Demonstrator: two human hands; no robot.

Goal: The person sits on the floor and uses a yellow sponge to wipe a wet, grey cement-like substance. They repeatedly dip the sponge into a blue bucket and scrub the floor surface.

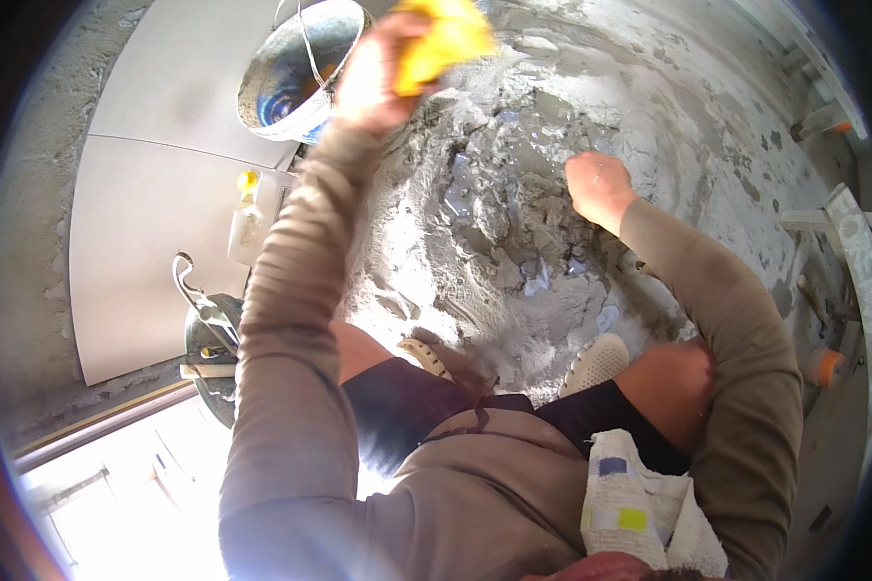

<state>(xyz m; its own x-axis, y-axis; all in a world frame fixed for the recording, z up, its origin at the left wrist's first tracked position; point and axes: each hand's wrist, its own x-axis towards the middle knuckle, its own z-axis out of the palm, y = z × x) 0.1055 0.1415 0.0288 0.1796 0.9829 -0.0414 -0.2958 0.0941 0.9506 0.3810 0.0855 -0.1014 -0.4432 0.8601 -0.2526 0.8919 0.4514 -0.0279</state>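
Note:
At the top of the view my left hand (370, 89), smeared by motion, grips a bright yellow object (448, 44) with angular edges; its kind is too blurred to tell. Beside that wrist stands a dirty bucket (262, 82) with a wire handle, blue inside. My right hand (599, 190) is closed into a fist above a heap of wet grey mortar (528, 184); whatever it may hold is hidden. Water glistens in hollows of the mortar, and drier grey powder (397, 261) lies around it.
Large pale panels (155, 223) lie on the left, with a translucent bottle (245, 228) with a yellow cap on them. A dark tub (213, 368) with tools stands near my left arm. My light perforated shoes (596, 363) are at the mortar's near edge. A white towel (639, 504) hangs over my front.

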